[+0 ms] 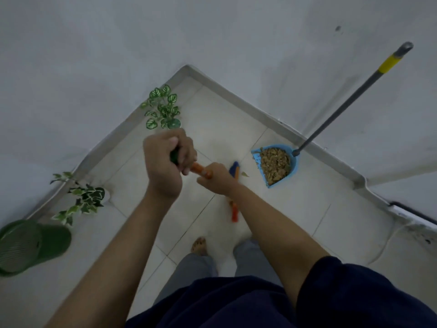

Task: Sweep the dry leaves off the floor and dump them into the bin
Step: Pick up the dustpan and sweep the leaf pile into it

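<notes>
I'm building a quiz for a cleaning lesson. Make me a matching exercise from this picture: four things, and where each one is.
Things:
1. dustpan
2. bin
3. broom handle
4. stray leaf

Places:
A. gripped by both hands
B. lower left, on the floor
C. by the right wall, full of dry leaves
D. on the tile just left of the blue pan

Pairs: 1-C, 2-B, 3-A, 4-D

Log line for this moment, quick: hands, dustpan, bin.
both hands grip broom handle | dustpan on floor, full of dry leaves | one leaf beside it | green bin left, apart
</notes>
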### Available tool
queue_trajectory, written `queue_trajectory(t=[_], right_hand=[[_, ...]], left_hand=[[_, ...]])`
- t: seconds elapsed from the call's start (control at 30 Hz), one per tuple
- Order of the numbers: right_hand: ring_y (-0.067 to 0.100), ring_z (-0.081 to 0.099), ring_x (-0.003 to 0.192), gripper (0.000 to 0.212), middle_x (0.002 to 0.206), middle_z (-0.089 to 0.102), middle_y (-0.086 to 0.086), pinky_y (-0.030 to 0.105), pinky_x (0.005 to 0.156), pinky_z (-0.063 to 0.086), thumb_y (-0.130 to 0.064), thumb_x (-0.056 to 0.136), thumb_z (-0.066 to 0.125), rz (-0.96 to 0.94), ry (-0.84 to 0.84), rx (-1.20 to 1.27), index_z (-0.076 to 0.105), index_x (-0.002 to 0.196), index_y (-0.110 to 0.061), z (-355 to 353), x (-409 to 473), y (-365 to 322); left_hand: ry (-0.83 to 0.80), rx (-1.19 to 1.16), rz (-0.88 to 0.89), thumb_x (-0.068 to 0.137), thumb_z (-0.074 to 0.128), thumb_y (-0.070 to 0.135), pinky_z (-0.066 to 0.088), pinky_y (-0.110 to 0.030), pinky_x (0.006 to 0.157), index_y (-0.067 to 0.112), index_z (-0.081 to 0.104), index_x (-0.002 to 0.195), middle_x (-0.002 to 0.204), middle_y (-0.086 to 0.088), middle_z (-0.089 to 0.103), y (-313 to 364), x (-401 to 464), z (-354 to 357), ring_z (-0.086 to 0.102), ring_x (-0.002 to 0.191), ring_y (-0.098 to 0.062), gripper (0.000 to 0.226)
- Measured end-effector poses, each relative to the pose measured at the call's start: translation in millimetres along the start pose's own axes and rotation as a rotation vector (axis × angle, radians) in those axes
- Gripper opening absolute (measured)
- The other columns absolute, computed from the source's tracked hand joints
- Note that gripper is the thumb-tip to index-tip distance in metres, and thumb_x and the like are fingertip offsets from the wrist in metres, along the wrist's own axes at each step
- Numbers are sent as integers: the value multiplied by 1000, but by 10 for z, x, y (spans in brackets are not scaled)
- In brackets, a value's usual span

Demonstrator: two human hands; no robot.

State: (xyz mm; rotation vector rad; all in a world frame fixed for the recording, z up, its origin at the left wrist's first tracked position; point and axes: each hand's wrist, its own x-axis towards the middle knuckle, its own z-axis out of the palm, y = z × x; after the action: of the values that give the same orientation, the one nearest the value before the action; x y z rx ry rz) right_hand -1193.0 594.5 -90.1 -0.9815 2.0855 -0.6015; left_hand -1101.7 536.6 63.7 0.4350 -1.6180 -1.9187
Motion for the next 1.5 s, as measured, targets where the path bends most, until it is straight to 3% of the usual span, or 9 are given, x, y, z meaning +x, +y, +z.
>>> queue_trajectory(t=[0.17,0.33,0.53,0.77,1.17,1.23,1.3,1.4,1.5], right_hand=[[8,36,43,46,45,38,-6,27,54,30,-16,81,59,-28,38,-48,32,43,-21,-369,-130,472],[8,37,41,47,44,39,-7,12,43,27,-16,81,62,-174,66,-22,34,43,-21,-710,-182,428],[7,34,39,49,42,36,-6,16,42,25,-12,79,62,-234,9,37,30,43,-21,-792,-112,453],[12,33,45,51,45,34,-4,25,48,24,-18,84,58,-125,-9,-14,26,45,-18,-936,-144,966],[8,30,41,49,44,34,-4,16,43,30,-12,79,60,-196,75,125,27,44,-17,-1322,-62,734],[11,40,49,42,51,43,0,18,50,31,-11,79,62,-224,32,134,35,47,-16,-1374,-43,747],[15,53,72,13,74,58,3,25,68,39,-9,78,66,-277,-89,124,58,68,-9,-1476,-35,839],[18,53,106,37,115,59,6,27,91,39,-11,78,67,-263,-210,-73,58,113,-9,-1822,61,1119],[27,50,114,39,122,54,14,32,96,38,-7,79,61,-190,-65,-271,56,118,-8,-2430,214,1441]], left_hand=[[81,-69,7,71,37,28,15,-33,42,26,41,43,38,11,32,-139,-71,409,23,34,-12,28],[126,-101,169,73,34,26,15,-31,41,26,43,44,38,15,33,145,14,681,21,33,-12,30],[140,-31,223,74,34,25,19,-23,43,30,45,46,39,18,36,75,54,1045,25,34,-8,31],[106,-10,108,73,36,21,20,-14,44,27,41,45,41,19,35,-351,120,1470,27,34,-4,29],[62,73,231,74,35,23,19,-28,41,25,39,45,38,17,32,85,559,1697,25,32,-8,30],[27,115,210,75,36,22,19,-25,41,24,38,45,38,16,32,34,633,1709,24,33,-9,30],[-18,145,166,75,36,22,21,-18,42,26,39,45,39,15,33,-58,703,1702,25,34,-7,30],[-87,175,128,75,37,22,25,-13,43,28,41,45,40,15,33,-148,806,1696,27,34,-5,31],[-129,173,93,75,38,24,29,-12,44,25,40,44,39,12,31,-170,928,1686,26,33,-6,31]])
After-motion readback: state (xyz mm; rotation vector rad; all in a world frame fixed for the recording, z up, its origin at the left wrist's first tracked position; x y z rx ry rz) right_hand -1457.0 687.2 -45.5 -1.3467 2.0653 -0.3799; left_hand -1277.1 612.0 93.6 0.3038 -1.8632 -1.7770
